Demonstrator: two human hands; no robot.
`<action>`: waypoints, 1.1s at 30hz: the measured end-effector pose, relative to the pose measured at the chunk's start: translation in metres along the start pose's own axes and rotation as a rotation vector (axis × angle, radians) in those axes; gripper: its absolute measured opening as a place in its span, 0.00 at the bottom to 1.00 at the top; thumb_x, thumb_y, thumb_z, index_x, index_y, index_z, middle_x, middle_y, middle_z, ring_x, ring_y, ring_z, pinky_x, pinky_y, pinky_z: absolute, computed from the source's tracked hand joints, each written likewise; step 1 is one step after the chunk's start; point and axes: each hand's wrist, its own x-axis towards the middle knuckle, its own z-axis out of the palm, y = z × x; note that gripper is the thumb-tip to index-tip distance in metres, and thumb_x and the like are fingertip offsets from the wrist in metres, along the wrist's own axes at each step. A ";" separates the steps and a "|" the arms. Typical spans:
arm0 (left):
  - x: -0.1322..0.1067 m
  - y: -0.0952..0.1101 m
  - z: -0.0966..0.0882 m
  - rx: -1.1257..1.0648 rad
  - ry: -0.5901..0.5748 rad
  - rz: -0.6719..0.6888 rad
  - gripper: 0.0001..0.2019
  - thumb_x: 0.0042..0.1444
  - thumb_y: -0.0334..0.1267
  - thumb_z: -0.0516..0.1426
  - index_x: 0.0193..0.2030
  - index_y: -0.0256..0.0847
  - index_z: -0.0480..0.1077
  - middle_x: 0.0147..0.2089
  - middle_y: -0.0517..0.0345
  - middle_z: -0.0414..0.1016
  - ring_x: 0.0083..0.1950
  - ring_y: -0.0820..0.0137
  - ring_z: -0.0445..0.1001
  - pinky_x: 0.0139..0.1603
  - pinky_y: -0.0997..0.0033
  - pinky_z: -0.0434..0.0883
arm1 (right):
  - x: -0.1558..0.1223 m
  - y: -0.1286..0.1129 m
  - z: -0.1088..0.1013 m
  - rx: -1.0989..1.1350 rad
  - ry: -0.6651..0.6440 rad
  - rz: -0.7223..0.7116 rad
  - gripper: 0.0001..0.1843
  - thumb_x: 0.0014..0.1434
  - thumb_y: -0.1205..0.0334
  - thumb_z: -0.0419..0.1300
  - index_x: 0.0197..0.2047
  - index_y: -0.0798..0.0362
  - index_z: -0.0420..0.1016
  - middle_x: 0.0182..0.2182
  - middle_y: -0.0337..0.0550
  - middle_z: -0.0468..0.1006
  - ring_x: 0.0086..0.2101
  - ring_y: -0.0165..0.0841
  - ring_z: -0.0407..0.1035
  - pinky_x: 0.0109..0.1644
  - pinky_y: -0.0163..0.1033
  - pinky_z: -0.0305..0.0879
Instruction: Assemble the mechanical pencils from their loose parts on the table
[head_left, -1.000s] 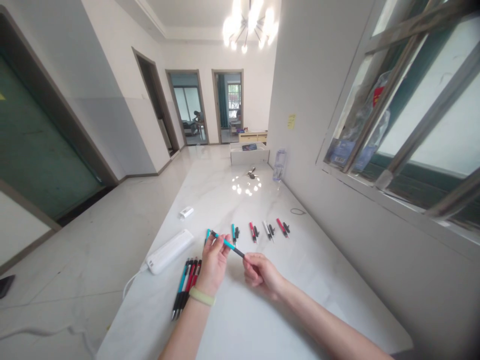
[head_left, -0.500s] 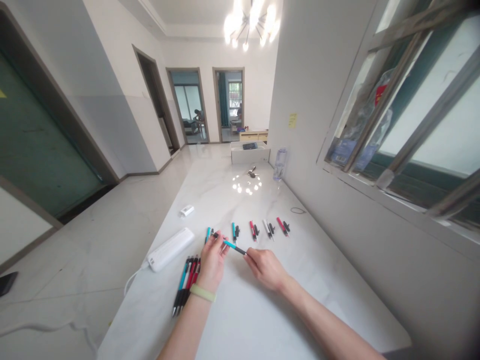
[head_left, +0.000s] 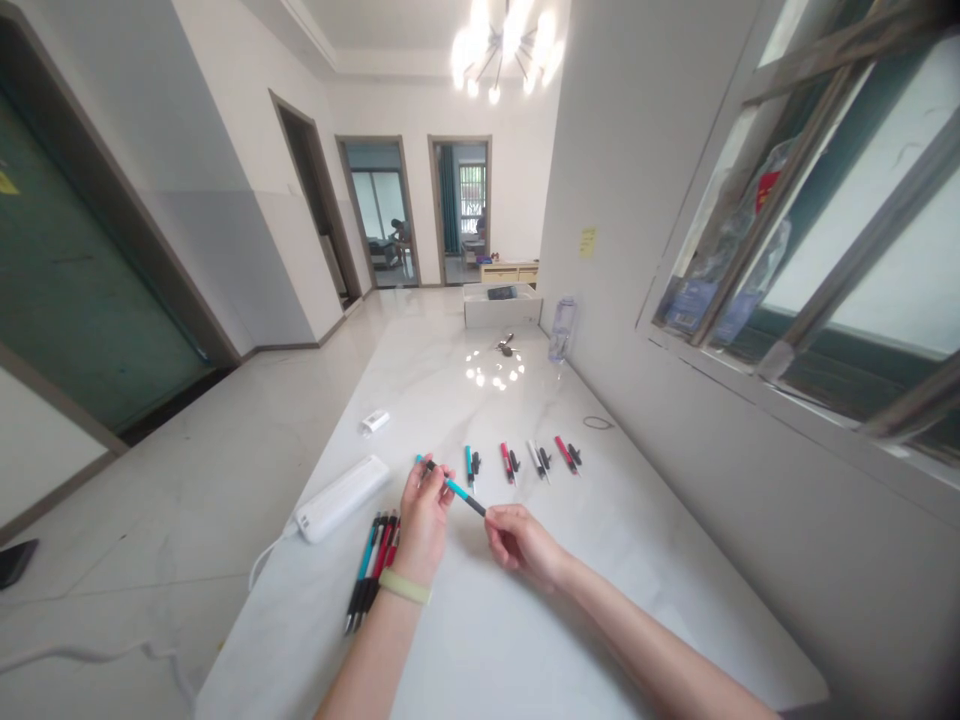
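Note:
Both my hands hold one teal pen (head_left: 454, 488) with a black grip just above the white marble table (head_left: 525, 620). My left hand (head_left: 424, 515), a pale green band on its wrist, pinches the teal upper end. My right hand (head_left: 519, 542) pinches the black tip end. Left of my left wrist lies a bundle of whole pens (head_left: 373, 565), teal, red and black. Beyond my hands a row of taken-apart pen pieces (head_left: 521, 460) in teal, red, white and black lies across the table.
A white power strip (head_left: 341, 497) with its cord lies at the table's left edge, with a small white object (head_left: 374, 421) further back. A white box (head_left: 501, 304), keys (head_left: 505, 346), a clear bottle (head_left: 560, 328) and a black hair tie (head_left: 598, 422) are toward the far end. The wall runs along the right.
The pen stays held between both hands and has tilted slightly. My right hand's fingers have shifted a little along the tip end. Everything on the table is unmoved.

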 end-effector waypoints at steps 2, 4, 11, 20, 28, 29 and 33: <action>-0.004 0.000 0.002 0.074 0.014 0.039 0.23 0.51 0.38 0.66 0.53 0.47 0.66 0.39 0.60 0.76 0.40 0.73 0.76 0.41 0.74 0.71 | 0.000 -0.001 -0.005 -0.173 0.002 -0.032 0.25 0.63 0.48 0.48 0.21 0.54 0.65 0.13 0.36 0.64 0.16 0.26 0.55 0.21 0.33 0.49; -0.007 0.000 0.004 0.137 0.007 0.060 0.26 0.51 0.39 0.66 0.56 0.49 0.63 0.37 0.61 0.75 0.39 0.71 0.77 0.39 0.72 0.71 | 0.000 -0.002 -0.011 -0.320 0.074 -0.088 0.29 0.65 0.44 0.45 0.23 0.55 0.68 0.15 0.36 0.66 0.17 0.26 0.58 0.23 0.33 0.53; -0.016 -0.008 0.012 0.213 -0.102 -0.030 0.21 0.47 0.42 0.67 0.45 0.41 0.66 0.33 0.58 0.76 0.34 0.70 0.76 0.36 0.71 0.71 | 0.008 0.000 -0.022 -0.351 0.221 -0.117 0.31 0.66 0.39 0.42 0.26 0.55 0.68 0.15 0.35 0.65 0.17 0.27 0.58 0.23 0.33 0.54; -0.021 -0.012 0.014 0.246 -0.147 -0.070 0.21 0.47 0.42 0.67 0.44 0.39 0.67 0.33 0.57 0.76 0.32 0.69 0.75 0.35 0.70 0.71 | 0.001 -0.001 -0.013 -0.491 0.132 -0.177 0.31 0.68 0.42 0.43 0.21 0.54 0.63 0.16 0.35 0.65 0.20 0.27 0.58 0.29 0.34 0.56; -0.023 -0.011 0.017 0.327 -0.237 -0.089 0.26 0.48 0.41 0.66 0.54 0.41 0.67 0.30 0.59 0.75 0.31 0.69 0.76 0.34 0.70 0.73 | 0.001 -0.003 -0.014 -0.485 0.145 -0.176 0.29 0.68 0.42 0.44 0.24 0.54 0.64 0.18 0.35 0.65 0.20 0.27 0.58 0.26 0.33 0.55; -0.023 -0.012 0.016 0.362 -0.253 -0.090 0.26 0.48 0.42 0.66 0.54 0.41 0.67 0.30 0.59 0.75 0.31 0.68 0.76 0.34 0.70 0.73 | 0.001 -0.004 -0.013 -0.481 0.134 -0.180 0.28 0.68 0.43 0.44 0.24 0.54 0.64 0.18 0.35 0.65 0.20 0.27 0.58 0.26 0.33 0.54; -0.021 -0.015 0.013 0.537 -0.258 -0.014 0.21 0.48 0.41 0.66 0.49 0.39 0.71 0.32 0.55 0.75 0.31 0.67 0.76 0.31 0.72 0.72 | 0.001 -0.007 -0.012 -0.486 0.121 -0.193 0.27 0.67 0.43 0.47 0.24 0.54 0.62 0.19 0.35 0.64 0.21 0.27 0.57 0.26 0.33 0.54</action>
